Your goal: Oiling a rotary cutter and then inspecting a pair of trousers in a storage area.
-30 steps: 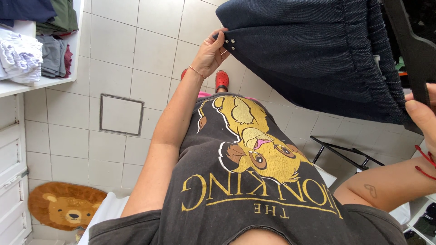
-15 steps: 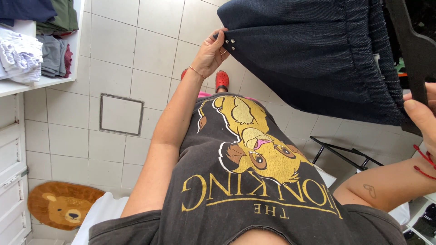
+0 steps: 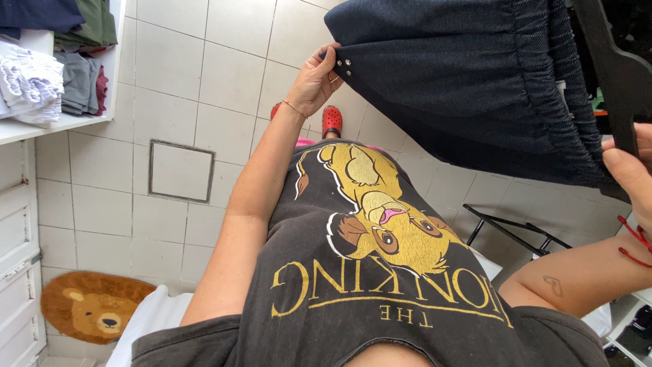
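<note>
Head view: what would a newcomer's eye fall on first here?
The dark blue garment stretched across the top right, its corner pinched by the left hand and its gathered edge held by the right hand. Below it, the dark grey T-shirt with a yellow lion cub print. A lion-shaped mat lies bottom left.

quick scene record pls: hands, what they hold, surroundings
left hand: grips one corner of the dark garment, by its metal snaps
right hand: pinches the garment's gathered elastic edge
garment: held spread out between both hands
shelf: folded clothes stacked on it
floor: pale tiles, lion-face mat, red shoes on the person's feet
</note>
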